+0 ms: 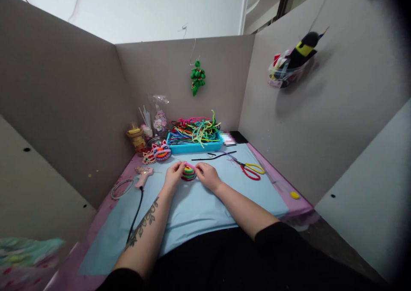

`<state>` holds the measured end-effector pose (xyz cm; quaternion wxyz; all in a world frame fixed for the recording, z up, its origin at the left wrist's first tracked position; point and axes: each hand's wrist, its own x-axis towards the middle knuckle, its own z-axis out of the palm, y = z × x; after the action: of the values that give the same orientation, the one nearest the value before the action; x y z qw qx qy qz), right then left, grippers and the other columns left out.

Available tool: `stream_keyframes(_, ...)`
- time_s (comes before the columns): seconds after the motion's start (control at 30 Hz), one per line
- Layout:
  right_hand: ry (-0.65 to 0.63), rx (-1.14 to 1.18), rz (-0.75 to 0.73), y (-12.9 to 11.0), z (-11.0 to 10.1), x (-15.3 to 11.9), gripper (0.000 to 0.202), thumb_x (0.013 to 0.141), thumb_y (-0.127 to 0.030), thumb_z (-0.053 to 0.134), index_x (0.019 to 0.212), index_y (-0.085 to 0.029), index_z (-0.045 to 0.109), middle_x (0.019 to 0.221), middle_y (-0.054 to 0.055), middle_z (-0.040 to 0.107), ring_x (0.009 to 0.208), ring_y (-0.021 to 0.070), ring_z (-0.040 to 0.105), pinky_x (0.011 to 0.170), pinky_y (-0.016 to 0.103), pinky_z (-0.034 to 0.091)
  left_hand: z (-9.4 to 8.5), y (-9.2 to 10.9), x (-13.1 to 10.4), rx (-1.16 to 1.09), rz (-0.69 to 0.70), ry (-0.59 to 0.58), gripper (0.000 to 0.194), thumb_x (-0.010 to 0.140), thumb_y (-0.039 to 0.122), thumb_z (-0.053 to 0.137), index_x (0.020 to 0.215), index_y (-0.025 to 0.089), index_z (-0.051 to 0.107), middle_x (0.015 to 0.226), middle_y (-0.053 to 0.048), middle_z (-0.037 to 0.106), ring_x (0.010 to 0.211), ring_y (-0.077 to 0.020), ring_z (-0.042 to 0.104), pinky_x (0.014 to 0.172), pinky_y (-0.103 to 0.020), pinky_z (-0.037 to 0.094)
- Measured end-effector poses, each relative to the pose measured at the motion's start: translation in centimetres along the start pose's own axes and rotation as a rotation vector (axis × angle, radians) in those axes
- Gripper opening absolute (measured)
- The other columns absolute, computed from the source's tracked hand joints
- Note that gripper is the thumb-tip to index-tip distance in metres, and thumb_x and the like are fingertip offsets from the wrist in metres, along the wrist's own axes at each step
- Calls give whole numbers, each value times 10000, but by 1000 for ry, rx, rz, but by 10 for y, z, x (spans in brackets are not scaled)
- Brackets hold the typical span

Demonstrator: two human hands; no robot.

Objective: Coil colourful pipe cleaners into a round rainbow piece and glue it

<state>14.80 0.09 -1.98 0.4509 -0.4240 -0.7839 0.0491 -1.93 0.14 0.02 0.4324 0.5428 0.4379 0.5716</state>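
Between my two hands is a small multicoloured fuzzy piece [189, 173] with bands of green, yellow, red and pink. My left hand [175, 174] pinches its upper left side, where a pink strand shows. My right hand [207, 175] has its fingers closed at the piece's upper right edge. Both hands are just above the light blue cloth [205, 209]. Just behind my left hand, two finished fuzzy faces stand side by side, one purple with an orange mouth [162, 151], the other cream and red [149, 157].
A blue tray [195, 147] heaped with fuzzy stems stands at the back. Scissors [252, 170] with red and yellow handles lie right, near black stems [205, 158]. A pink glue gun [144, 177] with a black cord lies left. Grey partitions [154, 76] surround the table.
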Motion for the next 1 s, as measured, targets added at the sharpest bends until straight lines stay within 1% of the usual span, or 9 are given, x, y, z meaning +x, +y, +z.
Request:
stream_keyframes(0.2,-21,35,20,-3,-1,1,112,841,-234,489,789,-196,581,724,15,615,680,141,532,670,239,379,-1,-2,1,21,14,-10,359,667,485,646,672,128,600,523,33,482,476,-75,380,475,-207,275)
stream_keyframes(0.43,-31,102,71,-2,2,2,49,795,-209,526,787,-194,572,724,10,609,690,142,532,664,239,388,-1,-5,2,34,12,21,382,678,502,629,725,123,623,486,52,438,450,-75,356,461,-213,256)
stream_keyframes(0.57,-18,110,92,-1,3,2,38,783,-218,541,794,-192,566,729,10,603,683,140,526,651,237,391,0,-3,1,17,21,21,375,690,495,624,742,124,626,488,56,437,454,-74,363,461,-211,272)
stream_keyframes(0.73,2,60,34,0,3,1,36,788,-206,539,805,-186,564,738,15,602,701,143,521,670,242,383,1,-1,1,19,11,27,370,679,495,633,737,129,631,492,46,461,472,-86,396,472,-211,301)
stream_keyframes(0.87,13,3,-11,-1,1,1,48,805,-200,523,818,-187,566,758,26,605,749,156,533,699,250,385,1,-2,1,35,13,40,355,681,490,632,725,138,637,505,31,498,506,-105,450,496,-215,336)
stream_keyframes(1.0,13,-68,-47,-3,-1,1,63,828,-207,511,827,-192,572,786,36,615,791,167,535,722,261,386,2,-1,0,47,10,57,339,686,482,619,728,146,642,506,28,508,521,-116,471,499,-219,343)
